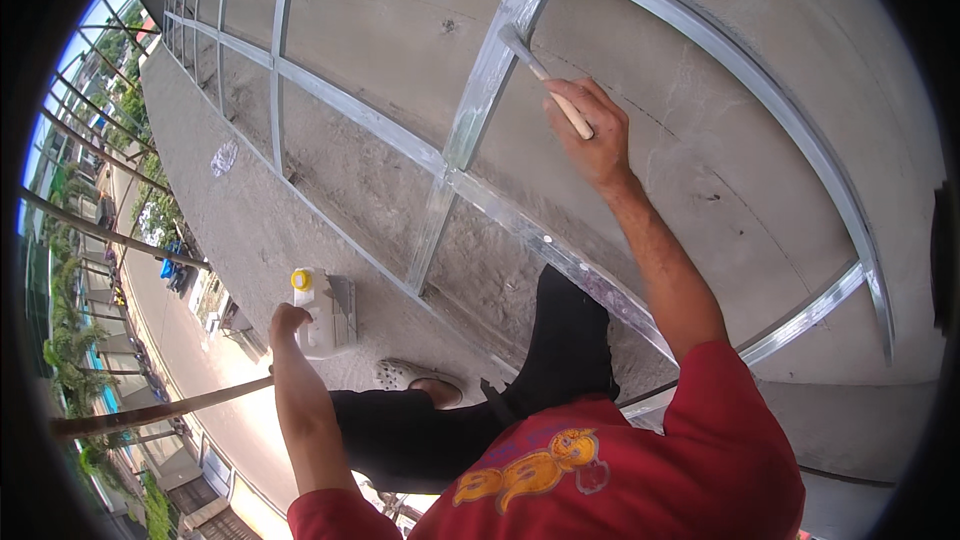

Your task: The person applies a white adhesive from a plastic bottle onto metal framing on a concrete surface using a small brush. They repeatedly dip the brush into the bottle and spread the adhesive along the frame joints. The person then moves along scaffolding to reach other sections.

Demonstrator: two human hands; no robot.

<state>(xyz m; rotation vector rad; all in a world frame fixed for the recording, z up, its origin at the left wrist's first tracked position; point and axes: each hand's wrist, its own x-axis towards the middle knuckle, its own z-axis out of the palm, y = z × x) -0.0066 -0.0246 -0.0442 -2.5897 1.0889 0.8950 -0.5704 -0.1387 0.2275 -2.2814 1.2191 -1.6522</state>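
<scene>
My right hand (597,135) is closed round the pale wooden handle of a paintbrush (535,62). The grey-coated bristles touch a crossbar of the metal frame (490,70), whose surface there looks streaked and wet. Down at the left, my left hand (288,322) is closed at the side of a whitish plastic jug (325,318) with a yellow cap. The jug appears to have a cut-open side, and its contents are hard to make out. The fingers of my left hand are partly hidden, but they seem to grip the jug's edge or handle.
The silvery frame spans a grey plastered wall (620,210). A concrete ledge (200,140) runs along it, with a crumpled clear wrapper (224,158). My shoe (405,375) stands on the ledge. Beyond its edge, wooden poles (110,230) rise over a street far below.
</scene>
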